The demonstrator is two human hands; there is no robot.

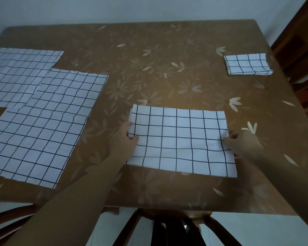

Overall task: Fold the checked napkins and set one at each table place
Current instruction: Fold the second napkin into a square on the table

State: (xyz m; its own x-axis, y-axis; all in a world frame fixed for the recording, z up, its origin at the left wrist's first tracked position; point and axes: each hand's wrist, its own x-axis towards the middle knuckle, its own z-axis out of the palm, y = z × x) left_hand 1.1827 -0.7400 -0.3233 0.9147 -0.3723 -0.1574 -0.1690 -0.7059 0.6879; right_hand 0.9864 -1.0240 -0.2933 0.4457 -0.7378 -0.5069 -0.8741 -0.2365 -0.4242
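A home dining room: a surface [167, 50] under a brown flowered cover [212, 41], a dark wooden chair [126, 228] tucked at its near edge, a plain pale wall [132, 8] behind, wooden furniture [299, 41] at the right.

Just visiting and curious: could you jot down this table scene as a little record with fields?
table: brown, flowered cover
napkin in hand: folded over, lying front centre
left hand: pinches its left edge
right hand: pinches its right edge
folded napkin: small, far right
flat napkins: three, overlapping, left side
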